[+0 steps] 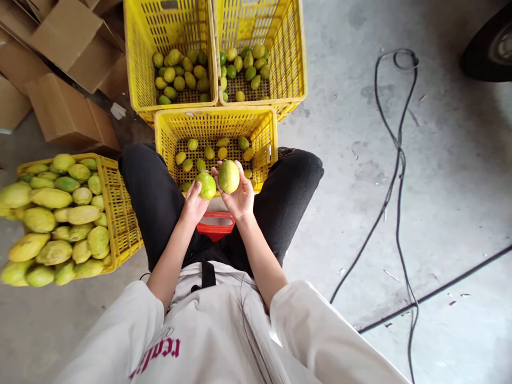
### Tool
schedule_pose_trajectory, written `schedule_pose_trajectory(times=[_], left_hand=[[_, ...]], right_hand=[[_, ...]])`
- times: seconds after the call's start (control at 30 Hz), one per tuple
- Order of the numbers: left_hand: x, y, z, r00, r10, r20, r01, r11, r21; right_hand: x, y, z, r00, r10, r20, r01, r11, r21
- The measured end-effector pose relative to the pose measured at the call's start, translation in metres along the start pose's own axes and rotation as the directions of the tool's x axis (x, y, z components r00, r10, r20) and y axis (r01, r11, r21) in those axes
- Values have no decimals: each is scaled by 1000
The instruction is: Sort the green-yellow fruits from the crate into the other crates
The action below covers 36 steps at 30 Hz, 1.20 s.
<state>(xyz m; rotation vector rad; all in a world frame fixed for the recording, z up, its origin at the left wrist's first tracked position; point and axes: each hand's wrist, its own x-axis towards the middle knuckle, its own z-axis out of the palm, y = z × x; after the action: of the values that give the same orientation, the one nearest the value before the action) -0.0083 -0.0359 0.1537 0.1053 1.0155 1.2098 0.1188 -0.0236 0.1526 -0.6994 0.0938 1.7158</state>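
My left hand [194, 201] grips a bright green round fruit [207, 185]. My right hand [240, 198] holds a paler yellow-green fruit [229, 176], palm up, fingers curled round it. Both hands hover over the near edge of a yellow crate [168, 136] between my knees, which has a thin layer of similar fruits in it. The two held fruits almost touch each other.
Two more yellow crates [136, 80] [298, 69] with some fruits stand farther off. A full crate [120, 213] of large fruits sits at my left. A red stool [215, 224] is under me. Cardboard boxes [68, 112] lie at the far left; black cables [394, 176] cross the concrete floor at right.
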Motion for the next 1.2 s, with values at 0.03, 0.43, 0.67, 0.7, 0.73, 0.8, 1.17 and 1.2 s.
schedule_pose_trajectory(times=[0.03,0.43,0.67,0.7,0.73,0.8,1.17,1.2], left_hand=[[-1,1,0,1000,-4,-5,4,1000,-2],[-1,5,0,994,-103,29,100,991,85],[1,2,1,995,-95,-24,97,992,80],[0,3,2,994,-97,-46,100,993,55],[-1,5,4,992,-101,-71,103,994,26],[-3,9,8,987,-114,-117,111,993,-31],[-7,18,9,984,-172,-45,165,976,-140],[-6,17,8,985,-167,-41,161,979,-125]], right_hand=[[0,0,0,1000,3,13,-3,1000,4],[5,1,-13,999,-47,9,48,983,-175],[4,-2,-8,997,9,-81,-14,998,-54],[3,-3,-6,996,26,-84,-27,1000,-12],[2,-5,-5,996,42,-85,-39,999,31],[1,-8,-3,994,65,-85,-55,992,113],[0,-6,-1,998,0,-59,-1,1000,-17],[0,-5,-2,998,1,-62,-2,1000,-28]])
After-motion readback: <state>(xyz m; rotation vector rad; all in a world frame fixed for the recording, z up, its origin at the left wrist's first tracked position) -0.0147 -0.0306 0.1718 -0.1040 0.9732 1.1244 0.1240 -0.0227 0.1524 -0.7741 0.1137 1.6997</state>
